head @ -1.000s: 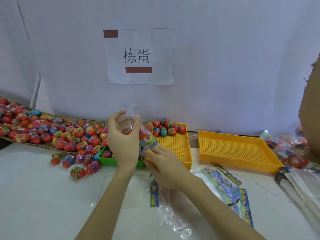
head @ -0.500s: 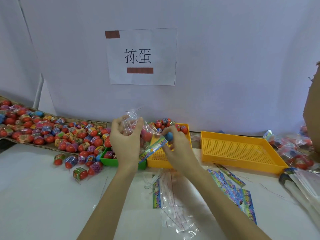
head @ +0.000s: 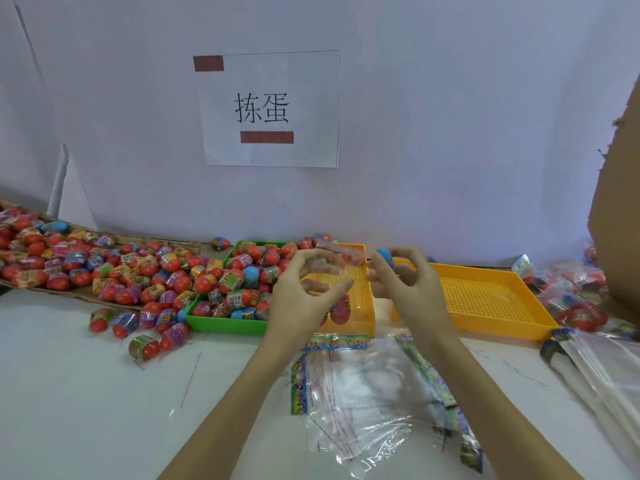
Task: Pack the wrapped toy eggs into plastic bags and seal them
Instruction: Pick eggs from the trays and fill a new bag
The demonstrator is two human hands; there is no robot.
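My left hand [head: 304, 292] holds the mouth of a clear plastic bag [head: 341, 271] above a yellow tray [head: 363, 317]; red eggs hang in the bag's bottom. My right hand [head: 408, 289] grips a blue toy egg [head: 385, 256] just right of the bag's opening. A green tray [head: 225, 323] full of wrapped toy eggs sits to the left. Many more wrapped eggs [head: 104, 268] lie heaped on cardboard at the far left.
A second yellow tray [head: 485, 299] stands to the right. Loose clear bags [head: 360, 403] and colourful header strips [head: 299, 386] lie on the white table in front of me. Filled bags [head: 571, 299] pile up at the right by a cardboard box [head: 620, 202].
The camera view shifted right. My right hand picked a blue egg from the tray and carried it to the bag's mouth. The colourful strip it held now lies on the table.
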